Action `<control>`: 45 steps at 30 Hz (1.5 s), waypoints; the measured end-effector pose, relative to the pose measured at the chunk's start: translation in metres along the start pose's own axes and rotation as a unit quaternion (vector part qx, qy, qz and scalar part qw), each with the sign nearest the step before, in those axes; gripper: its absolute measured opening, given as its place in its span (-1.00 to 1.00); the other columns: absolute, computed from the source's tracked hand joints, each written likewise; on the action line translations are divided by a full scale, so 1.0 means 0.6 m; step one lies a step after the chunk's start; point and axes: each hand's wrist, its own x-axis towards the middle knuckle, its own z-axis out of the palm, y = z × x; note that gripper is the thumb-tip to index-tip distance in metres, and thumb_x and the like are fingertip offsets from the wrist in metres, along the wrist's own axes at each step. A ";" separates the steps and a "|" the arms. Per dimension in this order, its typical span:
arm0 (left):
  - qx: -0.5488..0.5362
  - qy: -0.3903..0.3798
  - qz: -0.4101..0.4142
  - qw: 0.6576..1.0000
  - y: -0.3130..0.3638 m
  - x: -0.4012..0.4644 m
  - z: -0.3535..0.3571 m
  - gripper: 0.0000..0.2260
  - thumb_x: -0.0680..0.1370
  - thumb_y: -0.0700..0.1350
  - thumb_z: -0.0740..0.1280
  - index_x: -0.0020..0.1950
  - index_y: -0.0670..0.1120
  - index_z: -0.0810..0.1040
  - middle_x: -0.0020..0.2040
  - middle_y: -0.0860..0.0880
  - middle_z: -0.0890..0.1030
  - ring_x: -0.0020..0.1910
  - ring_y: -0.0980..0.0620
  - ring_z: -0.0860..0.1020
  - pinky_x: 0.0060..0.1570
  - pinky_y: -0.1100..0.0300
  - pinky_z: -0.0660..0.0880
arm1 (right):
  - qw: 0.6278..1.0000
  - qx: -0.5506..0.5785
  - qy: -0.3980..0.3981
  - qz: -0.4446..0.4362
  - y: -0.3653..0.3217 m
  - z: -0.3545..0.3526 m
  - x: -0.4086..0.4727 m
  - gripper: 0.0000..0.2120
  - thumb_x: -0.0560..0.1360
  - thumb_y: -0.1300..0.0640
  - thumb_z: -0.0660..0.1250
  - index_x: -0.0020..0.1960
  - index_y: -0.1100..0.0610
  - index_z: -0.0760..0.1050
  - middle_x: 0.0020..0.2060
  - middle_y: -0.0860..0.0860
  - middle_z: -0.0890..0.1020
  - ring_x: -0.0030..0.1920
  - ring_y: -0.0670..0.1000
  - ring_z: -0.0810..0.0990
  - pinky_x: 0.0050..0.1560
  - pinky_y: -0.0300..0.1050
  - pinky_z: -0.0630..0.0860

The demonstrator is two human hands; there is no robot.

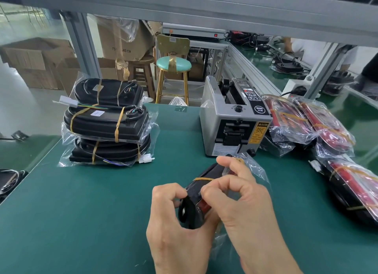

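Green-matted workbench (81, 212), stack of three bagged black lamp units (106, 122) bound with yellow rubber bands at its left rear, grey tape dispenser (233, 122) at middle rear, heap of bagged red-lensed lamps (306, 122) just beside it on the right, one more bagged red lamp (351, 187) near the right edge

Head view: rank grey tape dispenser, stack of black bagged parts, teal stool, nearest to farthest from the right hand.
1. Grey tape dispenser, just behind the right hand.
2. Stack of black bagged parts, back left.
3. Teal stool, farthest back, centre.
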 end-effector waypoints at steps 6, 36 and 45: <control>0.001 -0.015 0.051 0.999 -0.002 0.005 -0.002 -0.66 0.28 0.06 0.43 -0.09 -0.02 0.38 -0.16 0.04 0.45 -0.28 0.09 0.43 -0.23 0.45 0.36 | 0.998 0.060 -0.026 0.020 -0.010 -0.003 0.000 -0.84 0.26 0.20 0.51 -0.46 0.04 0.63 0.08 -0.35 0.52 0.27 -0.31 0.38 0.25 -0.41 0.21; -0.017 -0.018 0.120 0.992 0.004 0.009 0.002 -0.71 0.52 0.17 0.30 -0.11 -0.05 0.41 -0.22 -0.05 0.47 -0.26 0.11 0.40 -0.28 0.37 0.39 | 1.000 -0.010 -0.007 0.004 -0.006 -0.009 0.003 -0.86 0.18 0.05 0.51 -0.51 -0.05 0.59 0.05 -0.35 0.51 0.23 -0.34 0.38 -0.04 -0.68 0.16; 0.232 -0.097 0.193 0.948 0.014 0.010 -0.003 -0.59 0.11 -0.23 0.55 -0.18 -0.08 0.41 -0.29 0.02 0.46 -0.27 0.13 0.49 -0.27 0.34 0.47 | 0.999 -0.032 -0.008 -0.011 0.002 -0.010 0.002 -0.78 0.23 0.21 0.47 -0.51 -0.04 0.60 0.04 -0.35 0.52 0.20 -0.39 0.38 -0.03 -0.69 0.15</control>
